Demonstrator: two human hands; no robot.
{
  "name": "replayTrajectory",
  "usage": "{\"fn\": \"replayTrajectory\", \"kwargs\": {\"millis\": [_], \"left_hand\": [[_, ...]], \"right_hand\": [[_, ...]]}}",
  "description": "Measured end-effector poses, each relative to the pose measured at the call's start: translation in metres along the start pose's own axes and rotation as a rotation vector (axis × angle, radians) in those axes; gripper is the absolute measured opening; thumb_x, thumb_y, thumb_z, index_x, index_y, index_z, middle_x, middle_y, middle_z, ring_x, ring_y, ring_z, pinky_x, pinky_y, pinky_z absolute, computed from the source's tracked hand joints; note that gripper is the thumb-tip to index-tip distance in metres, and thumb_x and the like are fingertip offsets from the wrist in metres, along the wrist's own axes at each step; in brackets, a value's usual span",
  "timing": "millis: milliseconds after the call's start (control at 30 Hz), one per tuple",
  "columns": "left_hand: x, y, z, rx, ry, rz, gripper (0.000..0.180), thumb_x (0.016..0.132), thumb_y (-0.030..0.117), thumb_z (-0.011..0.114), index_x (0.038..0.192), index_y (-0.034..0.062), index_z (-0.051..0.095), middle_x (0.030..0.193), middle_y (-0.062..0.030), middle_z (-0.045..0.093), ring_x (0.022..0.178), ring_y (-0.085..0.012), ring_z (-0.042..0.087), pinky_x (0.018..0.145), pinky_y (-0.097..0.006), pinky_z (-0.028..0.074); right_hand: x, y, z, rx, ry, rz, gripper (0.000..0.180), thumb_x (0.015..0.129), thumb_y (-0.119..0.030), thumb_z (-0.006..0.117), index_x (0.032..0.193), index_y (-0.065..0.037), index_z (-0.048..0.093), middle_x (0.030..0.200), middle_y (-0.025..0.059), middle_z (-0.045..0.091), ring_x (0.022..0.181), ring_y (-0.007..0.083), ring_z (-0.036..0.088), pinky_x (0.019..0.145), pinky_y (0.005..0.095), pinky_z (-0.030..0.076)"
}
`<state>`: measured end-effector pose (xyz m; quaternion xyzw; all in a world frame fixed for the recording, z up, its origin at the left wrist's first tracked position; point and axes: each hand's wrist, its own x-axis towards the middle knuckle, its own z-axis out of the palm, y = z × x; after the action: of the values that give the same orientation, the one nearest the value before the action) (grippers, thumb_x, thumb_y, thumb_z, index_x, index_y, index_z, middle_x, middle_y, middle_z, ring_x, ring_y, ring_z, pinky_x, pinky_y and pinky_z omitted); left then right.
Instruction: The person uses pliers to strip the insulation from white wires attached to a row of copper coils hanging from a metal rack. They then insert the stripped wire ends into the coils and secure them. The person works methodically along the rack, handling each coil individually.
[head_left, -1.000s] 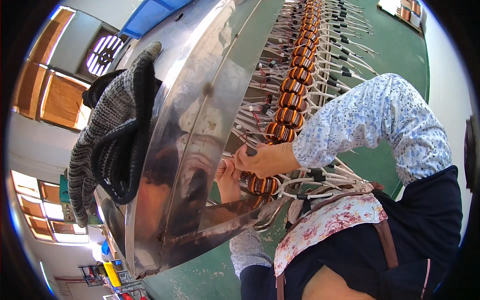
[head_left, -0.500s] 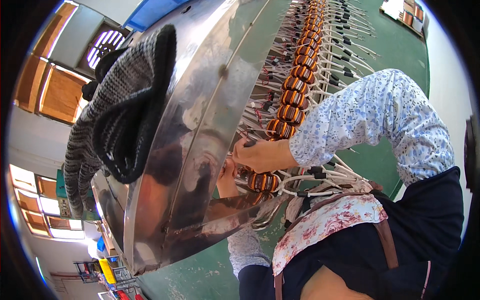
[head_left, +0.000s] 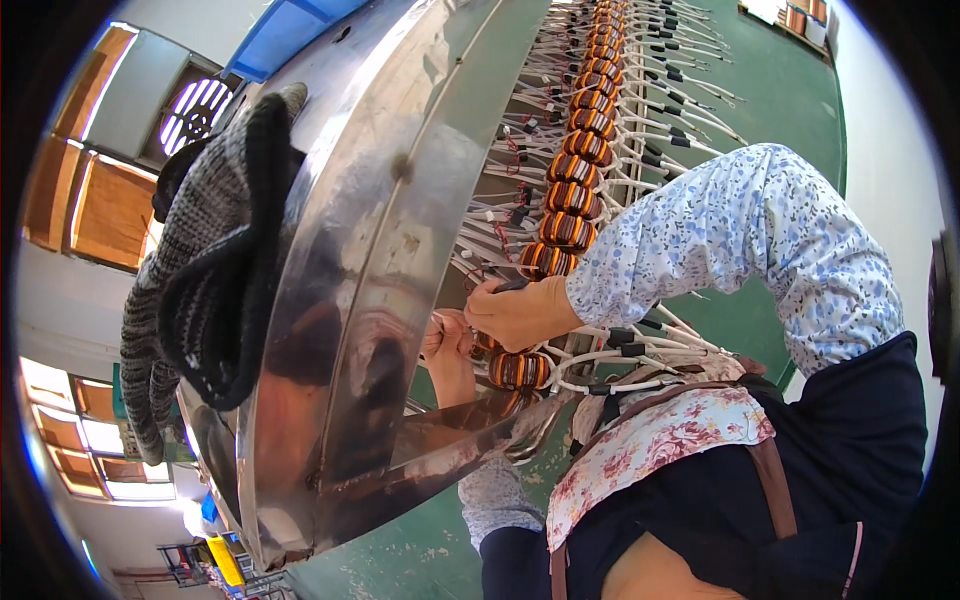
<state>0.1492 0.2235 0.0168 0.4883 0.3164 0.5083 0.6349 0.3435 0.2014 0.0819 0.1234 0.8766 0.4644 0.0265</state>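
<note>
Beside the nearest end of a long row of orange-and-brown striped wound coils (head_left: pixel 572 200), my two hands meet. My right hand (head_left: pixel 522 312) is closed, its fingers bent around a small black piece (head_left: pixel 512 285) that shows at the top of the grip. Just left of it, my left hand (head_left: pixel 448 338) is pinched shut, and what lies between its fingertips is too small to make out. Directly below the hands sits the nearest striped coil (head_left: pixel 520 371). White sleeved leads (head_left: pixel 625 352) with black sections run from it towards my apron.
A shiny metal panel (head_left: pixel 345 400) slopes along the left, close to my left forearm. Over its edge hangs a grey-and-black knitted glove (head_left: pixel 205 220). White leads with small connectors (head_left: pixel 500 215) stick out on the row's left. A blue bin (head_left: pixel 285 35) stands at the far left.
The view has shifted, so the panel, glove and coils sit further left. My left hand shows more fully beside the panel. Both hands stay closed near each other.
</note>
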Motion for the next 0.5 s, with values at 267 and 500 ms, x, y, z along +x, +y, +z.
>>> {"fn": "replayTrajectory", "kwargs": {"millis": [267, 500], "left_hand": [[0.003, 0.001, 0.006, -0.069, 0.044, -0.016, 0.016, 0.092, 0.015, 0.053, 0.081, 0.0043, 0.053, 0.075, -0.0007, 0.05, 0.054, -0.0054, 0.032, 0.05, -0.02, 0.027], [0.008, 0.006, 0.014, -0.016, 0.018, -0.033, 0.016, 0.092, 0.015, 0.052, 0.081, 0.0035, 0.052, 0.079, -0.0014, 0.051, 0.054, -0.004, 0.031, 0.049, -0.019, 0.027]], "right_hand": [[0.0, 0.001, 0.003, 0.196, -0.001, 0.262, 0.014, 0.067, -0.025, 0.056, 0.062, -0.015, 0.064, 0.073, 0.0018, 0.051, 0.081, 0.0234, 0.047, 0.073, 0.0353, 0.038], [-0.009, 0.005, 0.013, 0.72, 0.057, 0.607, 0.013, 0.057, -0.023, 0.066, 0.065, -0.013, 0.066, 0.076, 0.0009, 0.054, 0.087, 0.0186, 0.048, 0.076, 0.0326, 0.034]]}}
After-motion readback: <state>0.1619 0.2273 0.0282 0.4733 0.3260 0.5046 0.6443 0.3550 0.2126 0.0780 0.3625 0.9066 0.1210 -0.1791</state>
